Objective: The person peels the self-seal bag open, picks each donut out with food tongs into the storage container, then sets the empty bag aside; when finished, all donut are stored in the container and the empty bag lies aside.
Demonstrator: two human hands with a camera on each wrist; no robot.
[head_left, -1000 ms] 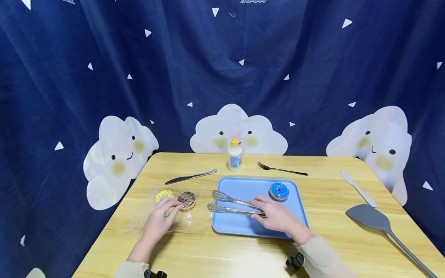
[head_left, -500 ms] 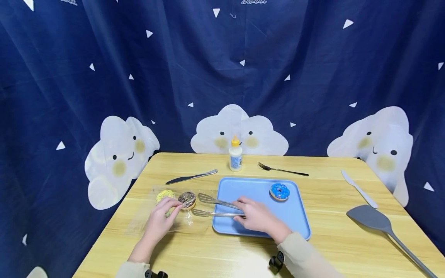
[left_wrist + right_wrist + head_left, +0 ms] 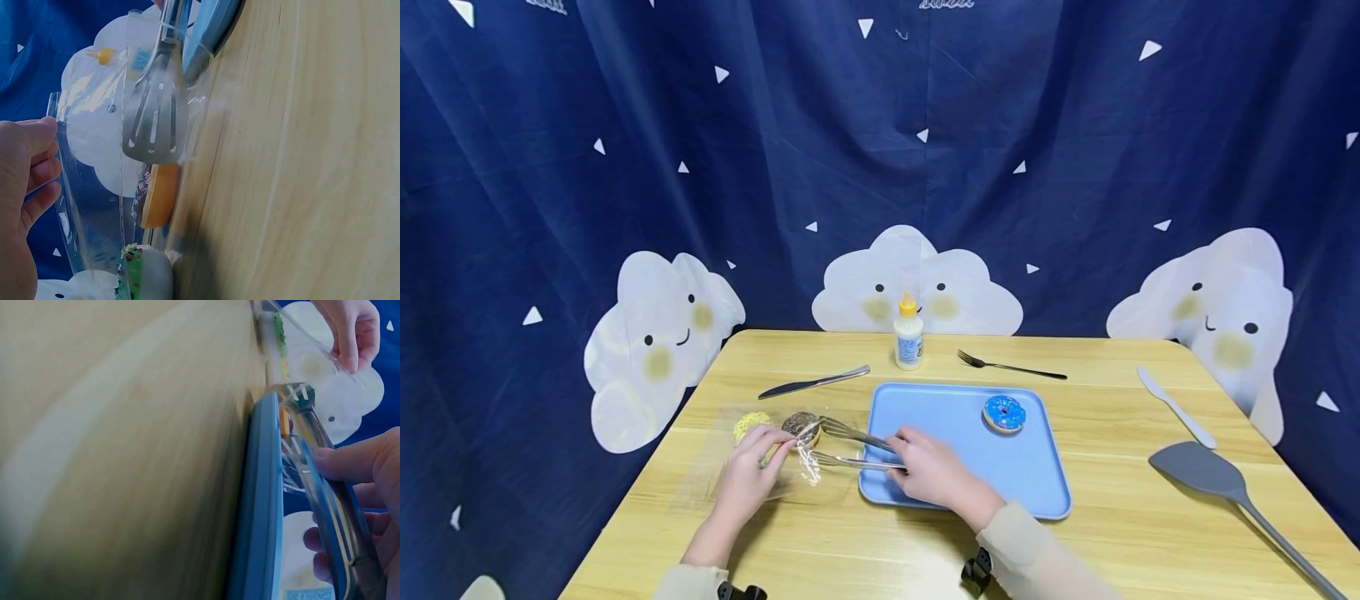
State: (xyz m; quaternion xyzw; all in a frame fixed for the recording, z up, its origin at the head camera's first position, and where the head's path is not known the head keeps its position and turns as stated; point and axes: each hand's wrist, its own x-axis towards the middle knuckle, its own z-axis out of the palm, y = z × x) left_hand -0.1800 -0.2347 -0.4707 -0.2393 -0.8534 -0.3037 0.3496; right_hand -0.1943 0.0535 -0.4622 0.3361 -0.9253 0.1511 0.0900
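The dark-sprinkled donut [image 3: 798,426] lies just beyond the left fingertips, inside a clear plastic bag [image 3: 809,468]. The left hand [image 3: 747,467] has thumb and fingertips pinched together on the edge of that bag, lifting the film. A yellow-topped donut [image 3: 747,424] sits in the bag just past the knuckles of the same hand, and a green-topped donut [image 3: 145,275] shows nearer the palm, partly hidden by the fingers in the head view. To the right of the left fingertips come the slotted ends of the metal tongs [image 3: 853,432], spread apart, one beside the dark donut; whether they touch is unclear. The right hand [image 3: 934,468] has its thumb and fingers clamped on the tongs' handles, above the blue tray [image 3: 968,446]. On the tray, beyond and right of those fingers, rests a blue-iced donut [image 3: 1003,414]. Straight ahead of the right fingers stands a white bottle [image 3: 908,339] with a yellow cap; a fork [image 3: 1011,367] lies to its right. A metal knife [image 3: 814,382] lies beyond the left fingers. Well right of both hands are a white knife [image 3: 1177,408] and a grey spatula [image 3: 1199,469].
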